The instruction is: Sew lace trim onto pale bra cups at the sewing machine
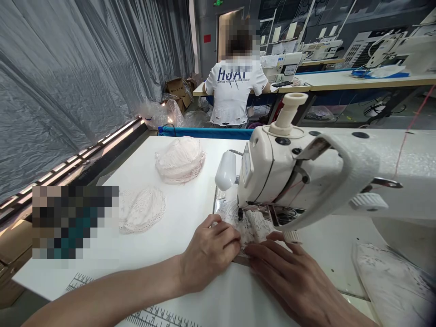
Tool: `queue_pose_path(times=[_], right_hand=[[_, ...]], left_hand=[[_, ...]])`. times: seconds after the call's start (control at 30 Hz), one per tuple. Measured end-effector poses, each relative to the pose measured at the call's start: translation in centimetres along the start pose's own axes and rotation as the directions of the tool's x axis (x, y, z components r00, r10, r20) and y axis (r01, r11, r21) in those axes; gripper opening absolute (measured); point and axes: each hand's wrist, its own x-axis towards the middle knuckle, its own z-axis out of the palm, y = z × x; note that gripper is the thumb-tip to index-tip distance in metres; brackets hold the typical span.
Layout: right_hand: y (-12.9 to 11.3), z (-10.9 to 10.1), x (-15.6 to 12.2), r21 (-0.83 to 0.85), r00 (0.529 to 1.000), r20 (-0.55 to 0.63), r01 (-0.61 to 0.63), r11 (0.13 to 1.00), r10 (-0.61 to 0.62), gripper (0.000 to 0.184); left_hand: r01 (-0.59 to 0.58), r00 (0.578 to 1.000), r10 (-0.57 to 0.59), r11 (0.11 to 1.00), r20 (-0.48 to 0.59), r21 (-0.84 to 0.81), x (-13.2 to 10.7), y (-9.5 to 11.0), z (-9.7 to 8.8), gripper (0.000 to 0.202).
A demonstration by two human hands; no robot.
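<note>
A white sewing machine point(306, 172) stands on the white table point(177, 218). Under its needle lies a piece of white lace fabric point(250, 227). My left hand point(209, 254) rests on the table left of the needle, fingers curled and pressing the lace's near edge. To the right, my right hand point(289, 272) lies flat with its fingers stretched out, their tips on the lace just in front of the presser foot.
Two heaps of lace pieces point(180, 159) point(141, 209) lie on the table's left half. A ruler scale point(153, 315) is printed at the near edge. More fabric point(391, 281) sits at the right. A person in a white T-shirt point(233, 88) works at a bench behind.
</note>
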Motion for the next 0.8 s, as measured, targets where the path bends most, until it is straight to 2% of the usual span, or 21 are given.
queue_pose_path(times=[0.13,0.37,0.53,0.8], right_hand=[[-0.1,0.0,-0.2,-0.002,0.999,0.041,0.0,1.0,0.0,0.037],[-0.5,-0.7,0.2,0.0,1.0,0.027,-0.012,1.0,0.012,0.029],[0.3,-0.9,0.5,-0.014,1.0,-0.008,0.006,1.0,-0.006,0.04],[1.5,-0.2,0.7,-0.146,0.997,-0.056,-0.063,0.987,0.055,0.053]], left_hand=[[-0.022,1.0,0.022,1.0,-0.018,0.013,-0.1,0.1,-0.1,0.018],[-0.063,0.998,0.063,0.997,0.009,0.054,-0.3,0.1,-0.3,0.013],[-0.072,0.997,0.071,0.996,0.025,0.056,0.0,0.1,-0.5,0.015],[-0.046,0.998,0.042,0.995,0.052,0.087,0.6,-0.9,0.1,0.016]])
